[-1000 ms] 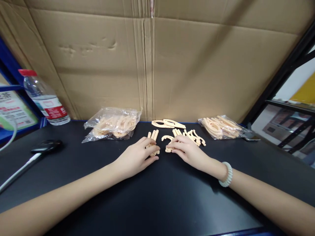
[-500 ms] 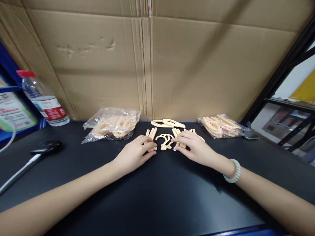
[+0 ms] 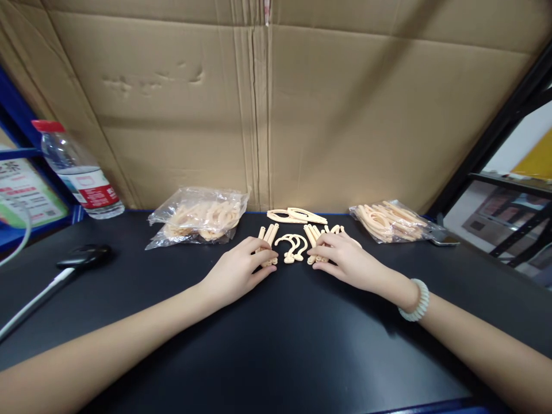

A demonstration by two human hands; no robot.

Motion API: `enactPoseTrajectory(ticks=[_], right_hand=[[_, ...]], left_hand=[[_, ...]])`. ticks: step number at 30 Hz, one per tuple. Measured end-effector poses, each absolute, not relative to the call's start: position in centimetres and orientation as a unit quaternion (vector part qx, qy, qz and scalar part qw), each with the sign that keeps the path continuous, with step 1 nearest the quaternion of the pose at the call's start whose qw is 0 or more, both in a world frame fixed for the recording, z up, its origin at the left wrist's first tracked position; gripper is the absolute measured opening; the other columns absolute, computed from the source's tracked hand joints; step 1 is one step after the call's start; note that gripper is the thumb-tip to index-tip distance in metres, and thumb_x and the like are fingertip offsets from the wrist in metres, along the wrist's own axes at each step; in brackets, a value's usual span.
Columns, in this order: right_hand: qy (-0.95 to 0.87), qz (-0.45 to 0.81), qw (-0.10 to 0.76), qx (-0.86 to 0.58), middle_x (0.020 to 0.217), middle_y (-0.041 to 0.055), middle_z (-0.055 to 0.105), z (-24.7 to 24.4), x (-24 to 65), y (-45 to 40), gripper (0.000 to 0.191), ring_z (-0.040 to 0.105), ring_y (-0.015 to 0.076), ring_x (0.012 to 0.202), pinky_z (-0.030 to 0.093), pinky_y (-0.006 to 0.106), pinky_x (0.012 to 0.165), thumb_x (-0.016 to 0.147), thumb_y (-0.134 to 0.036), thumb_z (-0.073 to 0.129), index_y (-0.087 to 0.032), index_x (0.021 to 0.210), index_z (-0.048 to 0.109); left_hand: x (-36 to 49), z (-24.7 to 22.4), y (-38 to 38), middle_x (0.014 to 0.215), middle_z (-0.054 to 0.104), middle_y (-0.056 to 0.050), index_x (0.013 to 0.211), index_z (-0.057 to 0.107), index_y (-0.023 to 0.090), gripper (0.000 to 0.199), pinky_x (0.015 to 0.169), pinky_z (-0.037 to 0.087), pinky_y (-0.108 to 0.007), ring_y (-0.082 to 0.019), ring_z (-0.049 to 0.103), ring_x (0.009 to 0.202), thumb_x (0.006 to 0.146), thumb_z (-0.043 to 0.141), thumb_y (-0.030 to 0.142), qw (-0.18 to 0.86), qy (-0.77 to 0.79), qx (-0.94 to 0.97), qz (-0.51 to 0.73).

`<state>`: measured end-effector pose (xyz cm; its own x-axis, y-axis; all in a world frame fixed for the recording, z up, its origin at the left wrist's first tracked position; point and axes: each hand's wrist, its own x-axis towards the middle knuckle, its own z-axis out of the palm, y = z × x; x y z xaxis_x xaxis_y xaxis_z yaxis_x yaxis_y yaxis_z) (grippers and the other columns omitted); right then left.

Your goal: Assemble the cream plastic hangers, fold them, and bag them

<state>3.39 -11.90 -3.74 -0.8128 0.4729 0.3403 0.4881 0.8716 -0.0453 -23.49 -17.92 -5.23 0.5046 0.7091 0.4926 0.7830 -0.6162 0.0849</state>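
Observation:
My left hand point(image 3: 235, 267) curls its fingers and thumb around a small row of beige hanger arms point(image 3: 270, 232) on the black table. Opposite it, my right hand point(image 3: 351, 260) rests with bent fingers on a second row of similar hanger arms point(image 3: 311, 232); the fingers partly hide both rows. Between the hands lie a few curved beige hooks point(image 3: 291, 244), close together and overlapping, and neither hand touches them. Behind the hooks, two long beige loop-shaped pieces point(image 3: 297, 216) lie across one another. More beige pieces point(image 3: 338, 230) show just beyond my right fingers.
A clear bag of beige parts point(image 3: 196, 218) lies back left, another bag point(image 3: 390, 221) back right. At left are a water bottle point(image 3: 88, 184) and a black device point(image 3: 84, 256) with a white cable. Cardboard point(image 3: 181, 103) walls off the table's back.
A hook by my right fingers has shifted in beside the other hooks, and those fingers have come away from it to the right. My left hand stays on its row.

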Motion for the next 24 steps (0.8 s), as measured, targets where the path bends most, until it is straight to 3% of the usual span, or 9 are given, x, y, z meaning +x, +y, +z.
enactPoseTrajectory(ticks=[10, 17, 21, 24], right_hand=[[-0.947, -0.017, 0.183, -0.263, 0.094, 0.0074, 0.064, -3.8, 3.6, -11.7, 0.020, 0.057, 0.0218, 0.092, 0.040, 0.041, 0.088, 0.095, -0.030, 0.055, -0.019, 0.100, 0.070], [-0.933, 0.075, 0.229, -0.267, 0.109, 0.0099, 0.060, -1.4, 6.2, -10.5, 0.036, 0.057, 0.0230, 0.100, 0.047, 0.038, 0.088, 0.091, -0.042, 0.057, -0.021, 0.121, 0.062], [-0.932, 0.083, 0.171, -0.310, 0.110, 0.0102, 0.057, -0.2, 8.3, -9.2, 0.051, 0.058, 0.0231, 0.092, 0.050, 0.039, 0.082, 0.083, -0.051, 0.063, -0.021, 0.124, 0.061], [-0.934, 0.103, 0.116, -0.321, 0.115, 0.0094, 0.055, -0.5, 9.0, -8.6, 0.052, 0.059, 0.0220, 0.090, 0.051, 0.038, 0.080, 0.079, -0.048, 0.068, -0.024, 0.125, 0.060]], left_hand=[[-23.5, -5.2, -18.0, 0.105, 0.066, -0.008, 0.105, 0.068, 0.019, 0.018, 0.086, 0.054, -0.037, -0.023, 0.061, 0.101, 0.092, 0.057, 0.024, 0.077, -0.434, -0.862, -0.250], [-23.5, -5.3, -17.9, 0.107, 0.065, -0.007, 0.105, 0.068, 0.020, 0.017, 0.086, 0.054, -0.036, -0.023, 0.061, 0.102, 0.092, 0.058, 0.025, 0.069, -0.437, -0.860, -0.254], [-23.6, -5.3, -17.9, 0.108, 0.065, -0.008, 0.105, 0.067, 0.020, 0.017, 0.086, 0.055, -0.036, -0.023, 0.061, 0.102, 0.092, 0.057, 0.026, 0.068, -0.436, -0.861, -0.252], [-23.6, -5.3, -17.9, 0.108, 0.065, -0.008, 0.104, 0.068, 0.020, 0.018, 0.085, 0.055, -0.037, -0.023, 0.062, 0.102, 0.093, 0.056, 0.027, 0.071, -0.432, -0.862, -0.254]])
